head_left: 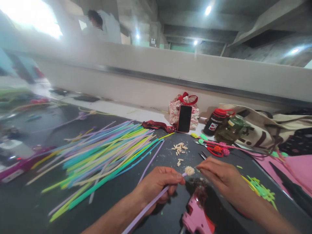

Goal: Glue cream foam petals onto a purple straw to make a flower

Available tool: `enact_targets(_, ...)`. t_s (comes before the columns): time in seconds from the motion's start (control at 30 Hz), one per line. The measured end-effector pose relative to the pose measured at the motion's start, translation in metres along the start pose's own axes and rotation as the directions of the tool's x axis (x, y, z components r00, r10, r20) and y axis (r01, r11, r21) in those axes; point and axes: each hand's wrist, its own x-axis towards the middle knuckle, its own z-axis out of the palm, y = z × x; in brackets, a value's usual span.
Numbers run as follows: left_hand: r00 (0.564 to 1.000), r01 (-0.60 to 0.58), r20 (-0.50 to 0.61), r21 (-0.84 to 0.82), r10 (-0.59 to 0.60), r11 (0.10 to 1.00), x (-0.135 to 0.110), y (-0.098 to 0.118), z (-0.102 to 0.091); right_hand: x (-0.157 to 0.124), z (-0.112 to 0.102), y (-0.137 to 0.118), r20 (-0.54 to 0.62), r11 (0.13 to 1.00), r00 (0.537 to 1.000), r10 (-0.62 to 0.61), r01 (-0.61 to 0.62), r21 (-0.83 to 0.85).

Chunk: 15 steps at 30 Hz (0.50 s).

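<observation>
My left hand [161, 183] is closed on a long lavender pipe cleaner [148, 205], which runs down past my wrist. At its tip, just beyond my thumb, sits a cream ruffled blossom-like piece [189, 170]. My right hand [220, 177] is just right of that piece, with a small gap between. Its thumb and fingertips are pressed together; whatever lies between them is hidden. Two dark pointed metal tips [202, 156] show behind its index finger, and I cannot tell whether it holds them. Below, between my hands, lies a pink glue gun [196, 214] with a smeared nozzle.
Many coloured pipe cleaners [104, 152] spread across the dark table at left. Short cream pieces [179, 148] lie ahead, green-yellow pieces [264, 191] at right. Behind stand a phone [184, 118], a patterned pouch [173, 109], a black bottle [214, 122], a green jug [231, 130] and a canvas bag [253, 130].
</observation>
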Motion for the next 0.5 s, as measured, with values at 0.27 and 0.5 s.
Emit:
enact_targets(0.27,0.979,-0.085,-0.186,0.003,0.084,0.996,-0.001,0.002,0.002,0.009,0.009,0.025,0.059,0.996,0.998,0.012,-0.007,-0.085)
enact_targets(0.5,0.953,-0.158,-0.267,-0.034,0.143,0.987,-0.004,0.011,-0.003,0.032,0.020,0.042,0.123,0.991,0.992,0.027,-0.010,-0.132)
